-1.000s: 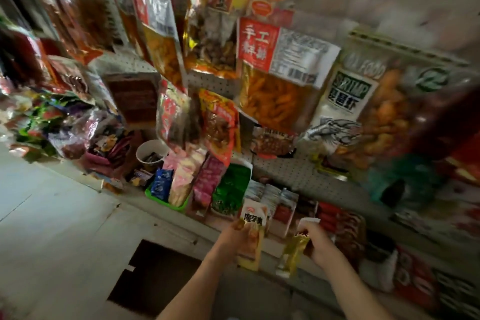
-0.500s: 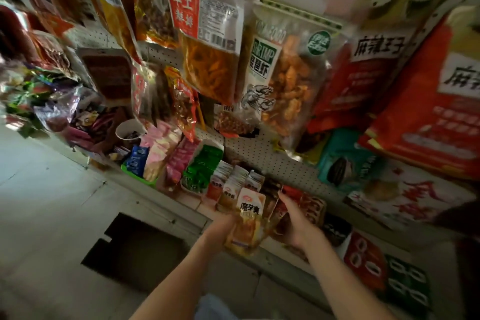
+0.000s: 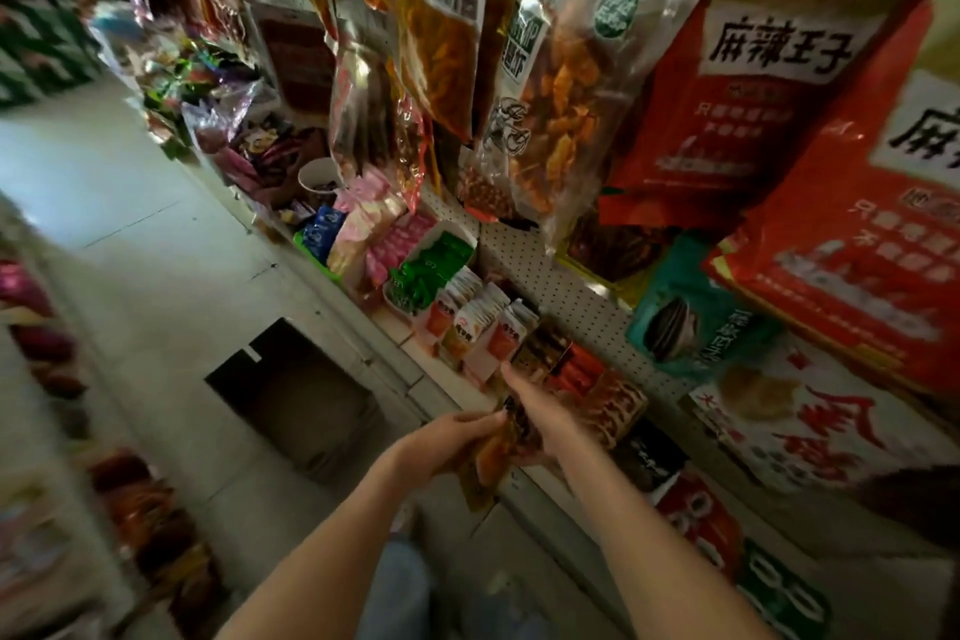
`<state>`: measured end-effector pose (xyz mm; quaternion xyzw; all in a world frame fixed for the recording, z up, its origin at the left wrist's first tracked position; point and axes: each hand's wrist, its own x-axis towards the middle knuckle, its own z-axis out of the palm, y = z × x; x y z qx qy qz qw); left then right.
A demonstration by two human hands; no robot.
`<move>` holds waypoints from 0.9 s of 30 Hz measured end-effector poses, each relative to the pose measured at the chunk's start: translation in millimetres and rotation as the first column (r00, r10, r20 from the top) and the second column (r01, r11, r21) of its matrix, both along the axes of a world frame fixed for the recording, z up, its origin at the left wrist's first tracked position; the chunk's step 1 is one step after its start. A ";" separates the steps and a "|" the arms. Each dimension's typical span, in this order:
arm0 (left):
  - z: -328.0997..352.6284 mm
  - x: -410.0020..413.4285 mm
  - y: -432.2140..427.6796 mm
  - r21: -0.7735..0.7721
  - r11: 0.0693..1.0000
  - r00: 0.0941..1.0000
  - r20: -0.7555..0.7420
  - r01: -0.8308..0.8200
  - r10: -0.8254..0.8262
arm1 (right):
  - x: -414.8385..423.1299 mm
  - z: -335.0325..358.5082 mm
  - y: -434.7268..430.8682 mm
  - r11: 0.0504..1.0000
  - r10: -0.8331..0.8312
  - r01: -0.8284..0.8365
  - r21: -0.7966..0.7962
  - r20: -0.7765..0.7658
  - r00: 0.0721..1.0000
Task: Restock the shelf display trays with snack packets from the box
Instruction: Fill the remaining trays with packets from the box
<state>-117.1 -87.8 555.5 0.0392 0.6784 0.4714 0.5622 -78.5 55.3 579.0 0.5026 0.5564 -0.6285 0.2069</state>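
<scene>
— Hands first, from the head camera: what are they doing?

— Left hand (image 3: 451,439) is closed around a small bunch of snack packets (image 3: 496,452), orange and dark, which hang down below the fingers. Right hand (image 3: 537,413) is pressed against the same bunch from the other side, its forefinger stretched out toward the shelf; whether it truly grips the packets I cannot tell.

— And where is that bunch?

— Just in front of the shelf edge (image 3: 470,392), low down, near the upright white and orange packets (image 3: 470,327) standing in rows. Beside those, further left, sits a white tray (image 3: 457,230) of green packets (image 3: 426,270), then pink packets (image 3: 395,244).

— The box?

— An open cardboard box (image 3: 291,395) lies on the pale floor (image 3: 130,224), left of the arms, its inside dark.

— Above the shelf?

— Big bags hang on the white pegboard (image 3: 561,276): a clear shrimp-snack bag (image 3: 566,94) and red bags (image 3: 748,83) with bold black characters. Everything at far left is blurred.
</scene>
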 end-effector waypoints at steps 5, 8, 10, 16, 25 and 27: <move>-9.5 -9.4 -9.8 -0.016 0.999 0.999 -0.026 0.037 -0.037 | -17.6 -33.4 -2.1 1.000 -0.012 0.013 0.011 -0.025 1.000; -23.6 -24.8 -16.0 -0.114 0.991 0.984 -0.157 0.065 -0.083 | -26.4 -31.9 -4.7 0.992 0.092 -0.096 -0.088 -0.038 0.995; -38.0 -39.5 -26.4 -0.144 0.989 0.990 -0.131 0.029 -0.048 | -32.8 -42.7 -4.6 0.949 0.313 -0.311 0.050 -0.055 0.948; -83.2 -100.2 -29.4 -0.183 0.981 0.993 -0.094 0.057 -0.075 | -75.4 -82.0 3.5 0.846 0.516 -0.471 0.251 -0.158 0.842; -179.0 -172.6 3.5 -0.191 0.917 0.895 -0.355 -0.352 0.270 | -167.0 -160.5 17.9 0.780 0.393 -0.241 0.577 -0.151 0.907; -210.1 -180.4 8.1 -0.197 0.905 0.902 -0.300 -0.376 0.309 | -185.0 -182.6 24.9 0.628 0.492 -0.318 0.710 -0.046 0.869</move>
